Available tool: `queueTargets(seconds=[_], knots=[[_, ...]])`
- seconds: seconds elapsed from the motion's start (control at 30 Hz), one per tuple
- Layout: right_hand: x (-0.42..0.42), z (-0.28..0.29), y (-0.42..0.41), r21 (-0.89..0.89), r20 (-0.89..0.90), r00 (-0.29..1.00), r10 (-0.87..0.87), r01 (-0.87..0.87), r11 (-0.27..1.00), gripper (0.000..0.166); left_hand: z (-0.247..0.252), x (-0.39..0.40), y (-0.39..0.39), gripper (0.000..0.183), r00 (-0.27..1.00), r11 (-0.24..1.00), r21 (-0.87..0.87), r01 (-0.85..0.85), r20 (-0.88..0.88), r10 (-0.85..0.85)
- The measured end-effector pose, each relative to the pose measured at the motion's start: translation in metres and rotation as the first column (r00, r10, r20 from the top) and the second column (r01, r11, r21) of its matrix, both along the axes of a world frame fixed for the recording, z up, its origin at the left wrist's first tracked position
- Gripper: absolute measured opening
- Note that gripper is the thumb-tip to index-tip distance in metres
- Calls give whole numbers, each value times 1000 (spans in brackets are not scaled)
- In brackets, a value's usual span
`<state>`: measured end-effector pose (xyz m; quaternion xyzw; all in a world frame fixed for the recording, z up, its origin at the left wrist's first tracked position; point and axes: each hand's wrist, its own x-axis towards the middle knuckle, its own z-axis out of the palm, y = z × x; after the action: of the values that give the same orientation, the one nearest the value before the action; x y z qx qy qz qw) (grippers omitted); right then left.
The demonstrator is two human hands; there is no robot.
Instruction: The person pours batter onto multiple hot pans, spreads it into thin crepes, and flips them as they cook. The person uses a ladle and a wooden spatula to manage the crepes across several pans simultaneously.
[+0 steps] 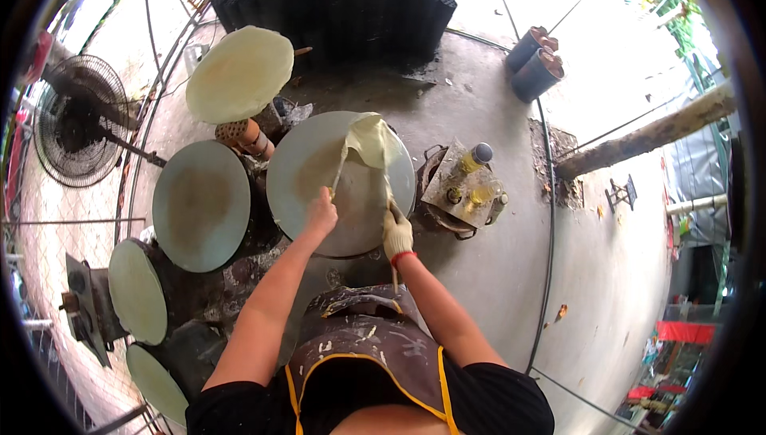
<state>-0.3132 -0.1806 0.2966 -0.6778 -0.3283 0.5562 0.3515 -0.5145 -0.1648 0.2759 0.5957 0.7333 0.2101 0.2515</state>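
Observation:
A large round griddle [293, 195] lies in front of me, its pale grey top browned toward the middle. Over its far right part hangs a thin, pale yellow sheet [372, 138], folded and lifted, with narrow strips running down toward both hands. My left hand [322, 216], bare, is closed over the griddle at the end of the left strip; a small yellowish piece shows at its fingers. At the griddle's right edge, my right hand [398, 236], in a cream knit glove, grips a thin stick [395, 282] whose lower end points toward my apron. The right strip meets this hand.
Several more round griddles, including a bare one [200, 207], curve around on the left. A large pale round sheet [242, 76] rests beyond them near perforated clay-coloured cylinders [244, 134]. Bottles of yellow liquid [473, 162] stand right. Black briquettes [335, 22] are stacked ahead; a fan [78, 121] stands left.

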Motion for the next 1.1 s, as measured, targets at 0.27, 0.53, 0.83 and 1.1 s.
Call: queueTargets(seconds=[0.27, 0.53, 0.83, 1.1], knots=[[-34, -19, -21, 167, 325, 945, -48, -7, 986, 35, 16, -72, 7, 17, 985, 996, -58, 72, -156, -80], [-42, -30, -12, 264, 130, 975, -181, 142, 954, 31, 38, -110, -7, 22, 962, 999, -30, 45, -267, -51], [-51, 0, 8, 168, -177, 948, -265, 295, 941, 34, 57, -149, -43, 47, 907, 999, 45, -23, -419, 40], [-31, 31, 28, -24, -123, 983, 133, -137, 990, 35, 74, -184, -101, 51, 876, 985, 172, 24, -478, 62]])
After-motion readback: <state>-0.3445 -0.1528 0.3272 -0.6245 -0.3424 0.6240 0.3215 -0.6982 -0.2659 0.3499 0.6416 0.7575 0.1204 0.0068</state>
